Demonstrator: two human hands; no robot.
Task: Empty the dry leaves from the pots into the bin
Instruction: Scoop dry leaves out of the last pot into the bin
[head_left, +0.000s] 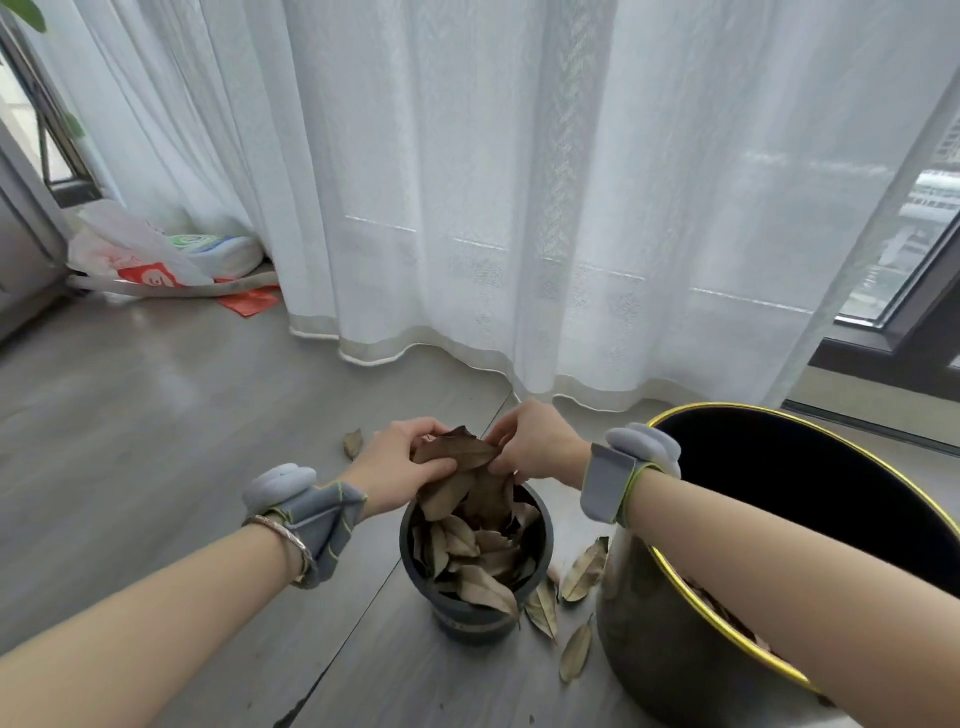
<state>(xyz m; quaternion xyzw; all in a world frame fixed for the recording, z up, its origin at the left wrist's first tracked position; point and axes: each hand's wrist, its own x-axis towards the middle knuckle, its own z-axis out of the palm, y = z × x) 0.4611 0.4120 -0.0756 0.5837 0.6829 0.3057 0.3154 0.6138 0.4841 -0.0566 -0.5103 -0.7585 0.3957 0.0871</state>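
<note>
A small dark pot (475, 616) stands on the grey floor at centre, filled with dry brown leaves (478, 561). Just above its far rim, my left hand (400, 467) and my right hand (540, 441) both grip a bunch of dry leaves (460, 462) between them. To the right stands a large dark bin with a yellow rim (727, 618); some brown leaves show inside it under my right forearm. Both wrists wear grey strapped bands.
Several loose dry leaves (584, 571) lie on the floor between pot and bin, and one (353, 442) lies left of my hands. White sheer curtains (519, 208) hang behind. Plastic bags (156, 260) sit at the far left; a window frame (893, 332) is at right.
</note>
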